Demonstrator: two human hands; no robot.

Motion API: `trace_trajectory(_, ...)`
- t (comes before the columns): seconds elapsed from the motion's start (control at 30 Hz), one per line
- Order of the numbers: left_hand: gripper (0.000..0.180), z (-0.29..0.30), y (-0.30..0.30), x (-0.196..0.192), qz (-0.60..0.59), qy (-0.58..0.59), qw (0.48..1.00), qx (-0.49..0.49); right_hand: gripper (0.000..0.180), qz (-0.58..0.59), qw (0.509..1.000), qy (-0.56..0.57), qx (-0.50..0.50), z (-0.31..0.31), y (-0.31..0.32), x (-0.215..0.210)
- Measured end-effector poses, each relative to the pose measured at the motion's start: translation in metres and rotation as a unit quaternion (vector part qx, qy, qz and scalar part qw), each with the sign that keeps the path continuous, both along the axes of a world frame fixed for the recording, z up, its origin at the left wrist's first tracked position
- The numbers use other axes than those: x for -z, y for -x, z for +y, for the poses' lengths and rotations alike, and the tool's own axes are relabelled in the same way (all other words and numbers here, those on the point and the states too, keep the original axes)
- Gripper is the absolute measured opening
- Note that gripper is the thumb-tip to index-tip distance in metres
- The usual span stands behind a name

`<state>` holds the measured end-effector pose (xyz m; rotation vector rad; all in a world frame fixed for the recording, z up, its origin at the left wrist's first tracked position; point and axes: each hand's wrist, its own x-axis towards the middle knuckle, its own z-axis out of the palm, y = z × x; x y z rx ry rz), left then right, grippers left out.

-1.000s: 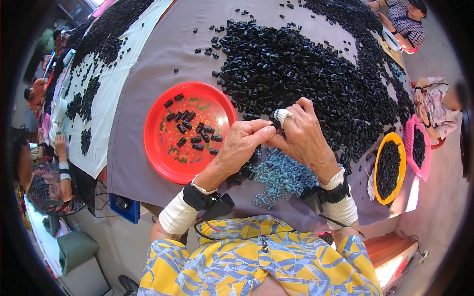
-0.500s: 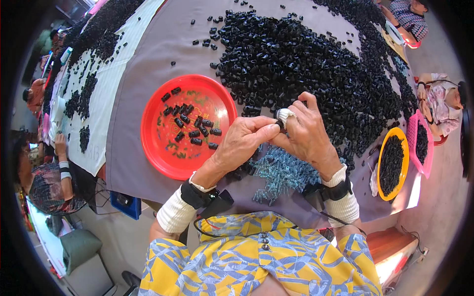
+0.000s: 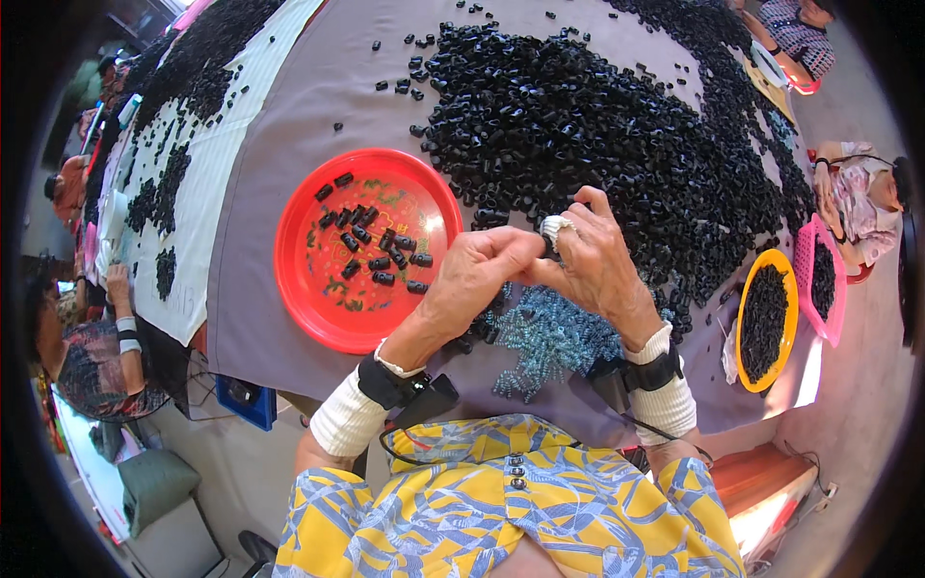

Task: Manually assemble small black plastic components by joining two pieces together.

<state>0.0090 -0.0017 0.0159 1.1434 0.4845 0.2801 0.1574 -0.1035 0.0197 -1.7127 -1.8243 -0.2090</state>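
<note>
My left hand (image 3: 474, 277) and my right hand (image 3: 599, 260) meet fingertip to fingertip over the table, both closed in a pinch. Between them is a small black plastic cord lock (image 3: 550, 245), mostly hidden by the fingers. White wrapping covers one finger of my right hand. Just below the hands lies a heap of small bluish coil springs (image 3: 554, 337). Beyond them spreads a big pile of black plastic cord-lock parts (image 3: 578, 125). To the left, a round red tray (image 3: 294, 289) holds several black cord locks (image 3: 383, 278).
On the right stand a yellow oval basin (image 3: 794, 318) and a pink basket (image 3: 819, 231), both with black parts. A neighbouring table (image 3: 193, 279) with more black parts is at the left. Other people sit at the left and right edges. A blue box (image 3: 246, 400) is below the table edge.
My left fingers have rolled over the black cord lock and now cover more of it. My right hand has shifted slightly. The tray's contents look unchanged.
</note>
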Motion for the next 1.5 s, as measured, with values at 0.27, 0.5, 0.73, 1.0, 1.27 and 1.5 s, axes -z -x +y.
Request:
trace_trajectory(0.27,0.025,0.026,0.023,0.002,0.002,0.015,0.993,-0.120,0.033,0.011,0.998,0.057,0.021,0.000,-0.006,-0.008)
trace_trajectory(0.5,0.035,0.057,0.067,0.021,0.080,0.084,0.962,-0.246,0.023,-0.020,0.991,0.124,0.044,0.001,-0.004,0.022)
trace_trajectory(0.73,0.027,0.039,0.042,0.007,0.040,0.054,0.980,-0.187,0.009,-0.103,0.973,0.203,0.049,0.023,0.012,0.035)
trace_trajectory(1.0,0.019,0.034,0.027,0.011,0.030,0.049,0.987,-0.149,0.012,-0.102,0.969,0.222,-0.018,0.023,0.020,0.032)
trace_trajectory(1.27,0.018,0.027,0.023,0.017,0.039,0.032,0.990,-0.129,0.008,-0.120,0.972,0.200,-0.010,0.029,0.017,0.047)
trace_trajectory(1.5,0.027,0.016,0.009,0.016,-0.037,0.055,0.997,-0.049,0.016,0.295,0.952,0.078,-0.011,0.017,0.013,-0.003)
